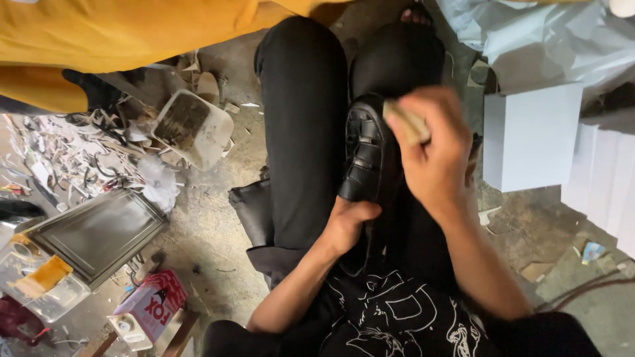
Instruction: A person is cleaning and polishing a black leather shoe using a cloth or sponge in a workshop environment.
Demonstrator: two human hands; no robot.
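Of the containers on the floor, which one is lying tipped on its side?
The dirty whitish plastic tub, mouth sideways; the red carton and clear box are not.

You sit over a gritty concrete floor (211, 231) strewn at your left with pale offcuts and dark scraps (73, 155). A grimy white plastic tub (193, 129) lies tipped beside them, near a dented grey metal tray (99, 233). A red-and-white carton (151, 307) rests below it. On your right a white box (529, 135) stands beneath crumpled clear plastic sheeting (549, 36).
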